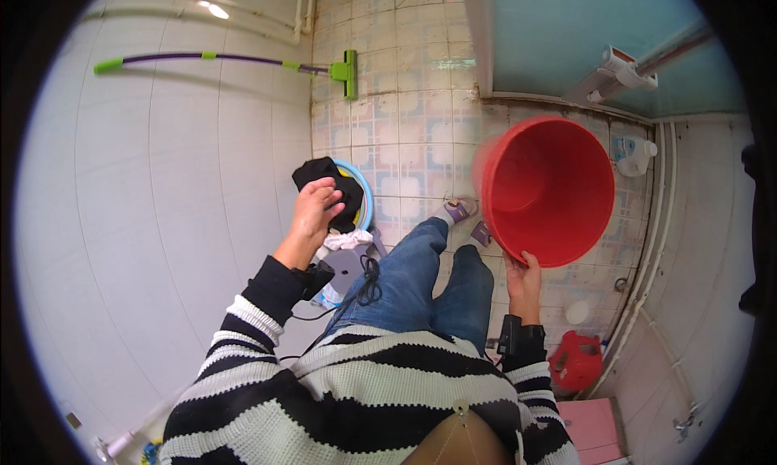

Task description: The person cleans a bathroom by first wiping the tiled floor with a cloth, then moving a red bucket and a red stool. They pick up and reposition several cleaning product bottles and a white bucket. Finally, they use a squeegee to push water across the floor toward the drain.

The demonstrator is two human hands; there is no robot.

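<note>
A large red bucket (552, 191) hangs tilted over the floor at my right, its mouth facing up toward me and its inside bare. My right hand (524, 285) grips the near edge of its rim, thumb on top. On the left, my left hand (316, 210) is raised with loosely bent fingers, apart, and nothing in it. Beneath that hand a black cloth (316, 172) lies over a light blue basin (368, 196) that has something yellow inside. Whether the hand touches the cloth I cannot tell.
A green and purple mop (348, 75) leans on the left wall. A grey stool-like thing (346, 269) with white cloth (348, 239) stands by my left leg. Rightward are a white bottle (635, 155), wall pipes (654, 238), a smaller red container (576, 360) and a glass panel (558, 40).
</note>
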